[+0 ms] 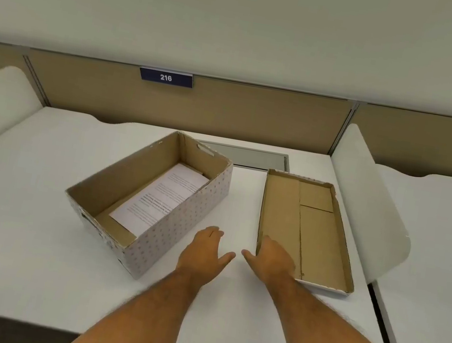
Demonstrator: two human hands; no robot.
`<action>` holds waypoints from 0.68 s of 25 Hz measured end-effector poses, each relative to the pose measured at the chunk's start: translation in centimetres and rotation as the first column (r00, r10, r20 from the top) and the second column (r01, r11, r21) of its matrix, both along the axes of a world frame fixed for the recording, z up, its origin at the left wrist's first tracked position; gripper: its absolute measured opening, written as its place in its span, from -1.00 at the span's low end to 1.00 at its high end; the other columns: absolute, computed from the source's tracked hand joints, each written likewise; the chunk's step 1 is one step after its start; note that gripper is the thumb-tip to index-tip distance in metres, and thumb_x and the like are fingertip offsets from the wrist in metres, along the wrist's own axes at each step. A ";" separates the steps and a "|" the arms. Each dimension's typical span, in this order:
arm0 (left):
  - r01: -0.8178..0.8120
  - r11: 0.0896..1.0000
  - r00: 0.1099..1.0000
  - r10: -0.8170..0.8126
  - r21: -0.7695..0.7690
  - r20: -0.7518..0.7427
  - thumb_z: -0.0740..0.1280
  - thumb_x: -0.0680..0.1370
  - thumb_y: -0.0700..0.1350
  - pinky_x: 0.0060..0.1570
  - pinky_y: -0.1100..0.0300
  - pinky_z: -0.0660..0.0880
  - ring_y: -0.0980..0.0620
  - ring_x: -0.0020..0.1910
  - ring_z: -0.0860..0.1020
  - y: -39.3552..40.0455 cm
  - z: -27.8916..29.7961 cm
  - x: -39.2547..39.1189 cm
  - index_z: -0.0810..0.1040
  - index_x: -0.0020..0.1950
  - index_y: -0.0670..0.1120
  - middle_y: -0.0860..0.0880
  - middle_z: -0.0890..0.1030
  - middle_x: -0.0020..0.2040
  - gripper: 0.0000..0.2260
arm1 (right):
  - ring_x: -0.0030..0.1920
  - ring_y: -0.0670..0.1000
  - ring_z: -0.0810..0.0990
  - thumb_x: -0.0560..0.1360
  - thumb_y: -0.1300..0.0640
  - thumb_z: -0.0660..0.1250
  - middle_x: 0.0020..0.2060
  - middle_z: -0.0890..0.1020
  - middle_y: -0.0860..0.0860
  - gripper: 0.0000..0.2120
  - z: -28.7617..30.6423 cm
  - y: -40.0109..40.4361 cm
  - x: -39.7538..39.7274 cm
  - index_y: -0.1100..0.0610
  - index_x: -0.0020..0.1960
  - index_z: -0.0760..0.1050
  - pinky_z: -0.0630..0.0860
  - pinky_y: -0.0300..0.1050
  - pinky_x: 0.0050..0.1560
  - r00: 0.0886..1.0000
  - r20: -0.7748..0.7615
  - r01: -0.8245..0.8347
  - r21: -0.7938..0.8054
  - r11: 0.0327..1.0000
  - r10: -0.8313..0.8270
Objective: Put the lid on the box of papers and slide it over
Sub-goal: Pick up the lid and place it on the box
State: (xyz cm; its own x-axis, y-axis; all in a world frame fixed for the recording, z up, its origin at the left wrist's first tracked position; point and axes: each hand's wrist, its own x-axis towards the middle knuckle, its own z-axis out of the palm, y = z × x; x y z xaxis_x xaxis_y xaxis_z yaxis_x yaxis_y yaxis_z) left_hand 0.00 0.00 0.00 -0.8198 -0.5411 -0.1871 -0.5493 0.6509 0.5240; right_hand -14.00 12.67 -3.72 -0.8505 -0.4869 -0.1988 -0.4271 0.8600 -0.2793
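Note:
A cardboard box [180,223] with a dotted white outside stands open and turned at an angle on the white desk, left of centre. Printed papers [167,194] lie inside it. Its lid [319,232] lies upside down to the right, brown inside facing up. My left hand [202,254] hovers open between box and lid, close to the box's right wall. My right hand [273,258] is open over the lid's near left corner; whether it touches the lid is unclear.
The white desk [34,199] runs left and right, with a grey cable hatch [248,157] behind the box. White curved dividers [368,207] stand at both sides. A tan partition with a "216" sign [165,77] closes the back.

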 end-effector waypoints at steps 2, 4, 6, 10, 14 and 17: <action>-0.135 0.965 0.988 0.147 0.224 -0.040 0.36 0.61 0.23 0.48 0.08 0.35 -0.02 0.57 0.37 0.7 -0.6 -0.7 0.41 0.58 -0.02 -0.01 0.38 0.61 -0.40 | 0.21 0.11 0.66 0.60 -0.25 0.35 0.25 0.67 0.05 -0.46 -0.7 0.1 -0.3 0.06 0.43 0.48 0.62 0.01 0.09 0.999 0.037 -0.007 -0.009 1.000 0.007; -0.237 0.865 0.960 0.279 0.441 -0.032 0.39 0.61 0.18 0.44 0.06 0.41 -0.06 0.49 0.46 1.4 -0.8 -0.8 0.46 0.54 -0.05 -0.04 0.47 0.54 -0.45 | 0.16 0.12 0.67 0.63 -0.03 0.34 0.20 0.69 0.05 -0.63 -1.3 0.2 -0.1 0.07 0.39 0.52 0.62 0.00 0.06 0.998 0.062 0.010 -0.015 1.000 -0.010; -0.264 0.809 0.951 0.310 0.525 0.000 0.38 0.62 0.16 0.40 0.06 0.45 -0.07 0.45 0.50 2.1 -0.9 -0.8 0.47 0.53 -0.05 -0.05 0.51 0.51 -0.47 | 0.06 0.13 0.67 0.62 0.11 0.31 0.14 0.71 0.07 -0.72 -1.3 0.0 0.0 0.09 0.32 0.56 0.61 -0.01 0.00 0.993 0.102 0.077 -0.126 0.989 -0.064; -0.292 0.719 0.930 0.367 0.631 0.013 0.36 0.64 0.14 0.29 0.10 0.48 -0.02 0.29 0.55 2.3 -0.6 -0.9 0.51 0.48 -0.06 -0.02 0.58 0.40 -0.53 | -0.12 0.10 0.65 0.61 0.15 0.30 -0.08 0.70 0.04 -0.84 2.3 -1.0 0.4 0.12 0.14 0.59 0.62 0.03 -0.14 0.965 0.103 0.259 -0.504 0.824 -0.241; -0.282 0.628 0.916 0.402 0.725 0.008 0.34 0.65 0.15 0.28 -0.01 0.55 0.07 0.07 0.58 2.4 0.2 -2.1 0.61 0.17 0.00 0.03 0.62 0.14 -0.74 | -0.30 0.09 0.52 0.61 0.22 0.27 -0.30 0.58 0.04 -0.84 9.9 -1.0 0.1 0.13 -0.14 0.54 0.48 0.03 -0.34 0.920 0.136 0.309 -0.828 0.468 -0.366; -0.274 0.544 0.902 0.432 0.793 0.016 0.29 0.66 0.20 0.10 0.05 0.51 0.10 -0.07 0.51 2.2 1.8 -3.1 0.56 0.11 0.01 0.06 0.55 0.02 -0.73 | -0.16 0.05 0.61 0.61 0.26 0.26 -0.15 0.68 0.04 -0.83 16.6 -0.4 1.1 0.17 -0.03 0.63 0.58 -0.11 -0.28 0.865 0.388 0.436 -0.895 0.095 -0.320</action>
